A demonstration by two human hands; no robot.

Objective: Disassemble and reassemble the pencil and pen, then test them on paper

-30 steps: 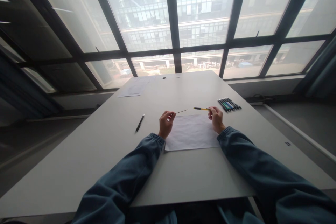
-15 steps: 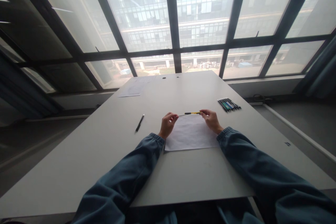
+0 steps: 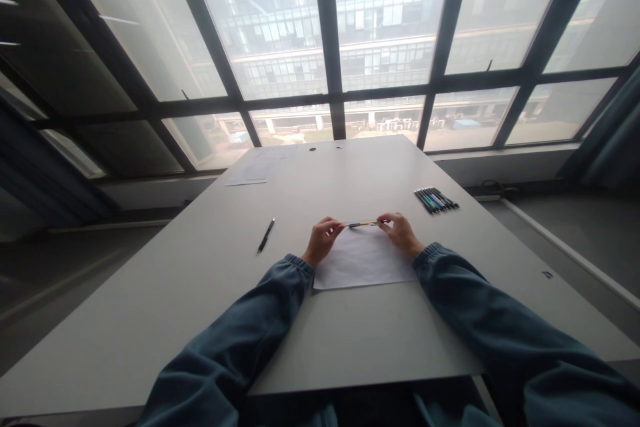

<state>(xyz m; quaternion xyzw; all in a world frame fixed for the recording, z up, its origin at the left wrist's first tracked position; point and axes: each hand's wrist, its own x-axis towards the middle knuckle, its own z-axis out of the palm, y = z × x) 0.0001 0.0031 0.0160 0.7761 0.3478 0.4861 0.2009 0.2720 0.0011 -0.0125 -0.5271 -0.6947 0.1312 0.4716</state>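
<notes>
Since a second ago the two hands have come together, so the thin refill held by the left hand [image 3: 323,237] now looks pushed into the yellow pen [image 3: 364,223], which the right hand [image 3: 400,232] pinches at its other end. Both hands are closed on the pen, held level just above the far edge of the white sheet [image 3: 361,261] on the table [image 3: 200,267]. It looks light, stiff and a bit slick, best held by fingertips at each end; a bundle of pens [image 3: 436,199] lies to the right, a black pen [image 3: 266,235] to the left.
</notes>
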